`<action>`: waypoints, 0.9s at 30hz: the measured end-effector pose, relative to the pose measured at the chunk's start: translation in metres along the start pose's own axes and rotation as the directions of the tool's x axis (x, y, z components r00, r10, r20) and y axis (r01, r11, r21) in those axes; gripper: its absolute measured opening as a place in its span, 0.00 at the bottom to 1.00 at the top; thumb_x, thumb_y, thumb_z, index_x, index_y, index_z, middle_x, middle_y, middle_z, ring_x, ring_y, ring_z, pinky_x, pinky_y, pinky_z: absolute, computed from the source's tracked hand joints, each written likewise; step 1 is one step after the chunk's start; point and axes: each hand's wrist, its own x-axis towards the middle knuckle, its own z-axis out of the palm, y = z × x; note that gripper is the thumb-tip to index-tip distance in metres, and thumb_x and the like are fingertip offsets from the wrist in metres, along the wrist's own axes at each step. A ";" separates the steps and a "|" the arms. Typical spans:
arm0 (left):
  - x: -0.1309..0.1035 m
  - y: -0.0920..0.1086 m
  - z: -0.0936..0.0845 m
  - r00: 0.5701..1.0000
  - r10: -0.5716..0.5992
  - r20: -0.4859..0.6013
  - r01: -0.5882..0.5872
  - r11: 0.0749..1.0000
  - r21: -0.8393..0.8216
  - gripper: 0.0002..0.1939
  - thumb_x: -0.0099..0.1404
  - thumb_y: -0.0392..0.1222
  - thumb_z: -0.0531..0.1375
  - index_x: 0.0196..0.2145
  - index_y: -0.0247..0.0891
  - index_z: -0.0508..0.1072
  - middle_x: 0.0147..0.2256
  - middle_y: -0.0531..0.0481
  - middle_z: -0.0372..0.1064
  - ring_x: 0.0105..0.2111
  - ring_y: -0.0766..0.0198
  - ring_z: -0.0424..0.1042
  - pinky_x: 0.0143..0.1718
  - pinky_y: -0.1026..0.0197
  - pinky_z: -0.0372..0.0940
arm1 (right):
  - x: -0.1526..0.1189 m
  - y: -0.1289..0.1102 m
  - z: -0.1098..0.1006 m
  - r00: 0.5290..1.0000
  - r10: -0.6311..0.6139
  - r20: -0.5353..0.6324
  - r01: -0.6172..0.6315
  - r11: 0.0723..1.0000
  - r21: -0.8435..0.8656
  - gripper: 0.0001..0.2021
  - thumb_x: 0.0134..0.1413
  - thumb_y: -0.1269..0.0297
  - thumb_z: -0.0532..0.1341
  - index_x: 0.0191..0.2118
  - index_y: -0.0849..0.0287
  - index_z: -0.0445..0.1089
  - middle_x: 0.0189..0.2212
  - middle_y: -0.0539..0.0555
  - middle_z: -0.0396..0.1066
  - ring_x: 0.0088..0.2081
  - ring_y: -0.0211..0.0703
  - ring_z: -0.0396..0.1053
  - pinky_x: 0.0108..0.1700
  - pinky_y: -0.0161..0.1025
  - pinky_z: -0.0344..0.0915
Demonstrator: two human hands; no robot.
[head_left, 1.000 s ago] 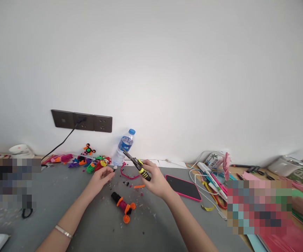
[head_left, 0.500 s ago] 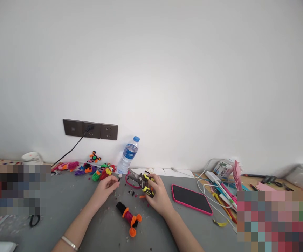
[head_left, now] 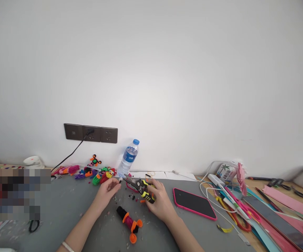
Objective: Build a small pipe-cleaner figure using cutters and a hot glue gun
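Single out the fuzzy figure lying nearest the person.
The black, magenta and orange figure, lying alone in the foreground on the grey surface. The other fuzzy figures are clustered farther back, toward the wall.

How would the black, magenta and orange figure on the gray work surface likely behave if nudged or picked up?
The pipe-cleaner figure is probably light, seemingly made of wound fuzzy stems. Its matte, fuzzy-looking surface should resist slipping. The orange discs jutting out at one end would likely hinder rolling.
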 end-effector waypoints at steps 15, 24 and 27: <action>0.005 0.000 0.003 0.999 0.016 0.049 -0.017 1.000 0.022 0.18 0.54 0.57 0.59 0.26 0.39 0.67 0.24 0.54 0.62 0.26 0.63 0.61 0.27 0.63 0.56 | -0.003 0.014 0.009 0.993 0.094 0.075 -0.095 0.995 0.015 0.36 0.38 0.75 0.59 0.59 0.56 0.56 0.52 0.60 0.65 0.54 0.56 0.61 0.54 0.51 0.56; 0.005 -0.011 0.001 1.000 -0.019 0.018 0.020 1.000 -0.019 0.18 0.57 0.59 0.58 0.29 0.40 0.66 0.25 0.55 0.61 0.27 0.62 0.62 0.29 0.64 0.58 | -0.001 0.010 0.007 0.967 0.193 0.166 -0.189 0.981 -0.039 0.28 0.39 0.74 0.58 0.52 0.56 0.62 0.49 0.58 0.69 0.48 0.52 0.66 0.48 0.44 0.55; 0.005 -0.012 0.001 1.000 -0.019 0.007 0.020 0.999 -0.049 0.17 0.57 0.58 0.58 0.30 0.40 0.67 0.26 0.53 0.63 0.29 0.62 0.63 0.30 0.63 0.59 | -0.001 0.010 0.007 0.964 0.188 0.190 -0.181 0.982 -0.054 0.29 0.40 0.73 0.58 0.53 0.56 0.61 0.51 0.58 0.68 0.50 0.53 0.65 0.49 0.44 0.54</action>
